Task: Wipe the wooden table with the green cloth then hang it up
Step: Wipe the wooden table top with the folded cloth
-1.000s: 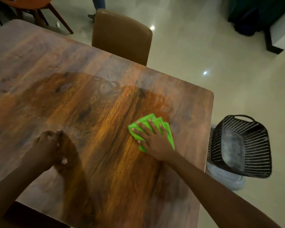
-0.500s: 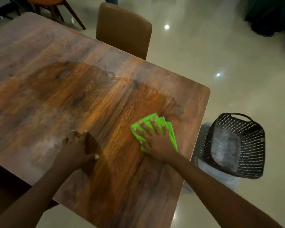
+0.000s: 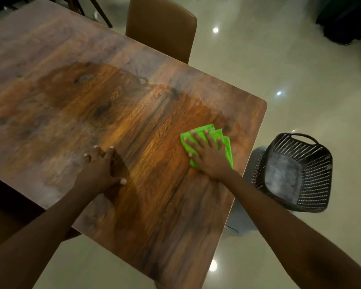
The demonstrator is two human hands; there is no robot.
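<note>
wiping step: right hand (image 3: pixel 211 158) pressed flat, fingers spread, on the cloth (image 3: pixel 214 133) near the worktop's (image 3: pixel 133 122) right edge; left hand (image 3: pixel 98 170) released, bracing; next, sweep the dull patches

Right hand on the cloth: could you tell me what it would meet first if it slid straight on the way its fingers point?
Only bare wooden table: the right hand, flat on the green cloth, points up-left across it.

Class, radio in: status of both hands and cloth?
Right hand flat on green cloth, near table edge. Left hand braced, empty. Nothing in the way.
</note>
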